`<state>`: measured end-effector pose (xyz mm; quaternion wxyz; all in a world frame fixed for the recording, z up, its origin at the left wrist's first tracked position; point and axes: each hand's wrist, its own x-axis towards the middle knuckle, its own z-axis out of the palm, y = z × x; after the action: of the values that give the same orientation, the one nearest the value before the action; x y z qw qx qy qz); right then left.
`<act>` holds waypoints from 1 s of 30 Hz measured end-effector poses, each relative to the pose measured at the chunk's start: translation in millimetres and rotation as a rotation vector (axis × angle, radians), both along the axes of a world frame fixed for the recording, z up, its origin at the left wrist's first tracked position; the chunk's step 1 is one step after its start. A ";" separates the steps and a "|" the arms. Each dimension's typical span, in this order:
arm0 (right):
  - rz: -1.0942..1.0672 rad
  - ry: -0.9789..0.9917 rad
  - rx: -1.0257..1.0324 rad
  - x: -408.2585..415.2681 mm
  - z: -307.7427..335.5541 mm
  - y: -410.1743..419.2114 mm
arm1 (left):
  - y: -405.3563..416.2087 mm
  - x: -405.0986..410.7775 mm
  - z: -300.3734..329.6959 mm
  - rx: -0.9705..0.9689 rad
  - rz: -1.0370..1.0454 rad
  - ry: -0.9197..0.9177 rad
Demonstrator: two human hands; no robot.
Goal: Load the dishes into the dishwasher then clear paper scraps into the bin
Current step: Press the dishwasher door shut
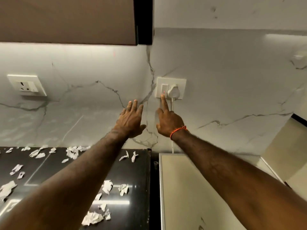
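**A:** ok so what's seen up by the wall?

**B:** The right hand (169, 121) is raised to the marble wall (232, 83), index finger stretched out, its tip laid on the switch (164, 89) of a white socket plate (171, 87). A small red light is lit just above that fingertip. The other fingers are curled in loosely and nothing is gripped. An orange thread (177, 131) is tied round that wrist.

**A:** and right next to the fingertip?

**B:** A white plug (173, 92) is seated in the plate just right of the fingertip, and its cable (173, 107) is run straight down behind the hand.

**A:** left hand?

**B:** The left hand (130, 121) is held flat, fingers straight and together, relaxed, nothing held. It's placed just left of the pointing finger. Whether the wall is touched by it can't be told.

**A:** where's the stuff that needs clearing?

**B:** Paper scraps (72, 151) are scattered well below and to the left of the fingers, all over the black countertop (131, 171). More crumpled bits (93, 218) are found lower down beside the left forearm. A white surface (191, 188) is seen under the right arm, maybe the appliance top, can't be told for sure.

**A:** anything else?

**B:** A second socket (27, 85) is mounted far left of the fingers, and a brown cabinet (66, 20) is hung above.
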<state>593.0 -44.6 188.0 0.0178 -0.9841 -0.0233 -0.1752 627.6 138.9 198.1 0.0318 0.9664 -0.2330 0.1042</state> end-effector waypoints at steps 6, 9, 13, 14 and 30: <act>0.047 0.134 -0.028 -51.3 -36.2 -13.7 | -2.8 -52.5 -45.4 -0.068 -0.038 0.170; 0.037 0.254 -0.029 -97.2 -70.5 -22.5 | -6.3 -96.1 -83.0 -0.144 -0.064 0.276; 0.021 0.399 -0.003 -169.1 -110.8 -34.4 | -3.1 -169.9 -136.2 -0.244 -0.021 0.382; 0.026 0.418 0.006 -188.6 -119.7 -37.8 | -1.8 -191.4 -147.9 -0.256 -0.001 0.400; 0.290 0.390 0.082 -465.8 -197.8 -66.3 | -16.4 -527.7 -225.2 -0.147 0.051 0.464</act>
<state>127.1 -110.9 -9.8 0.0870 -0.9841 -0.1534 0.0217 99.9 122.5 -27.1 0.1519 0.9651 -0.1867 -0.1030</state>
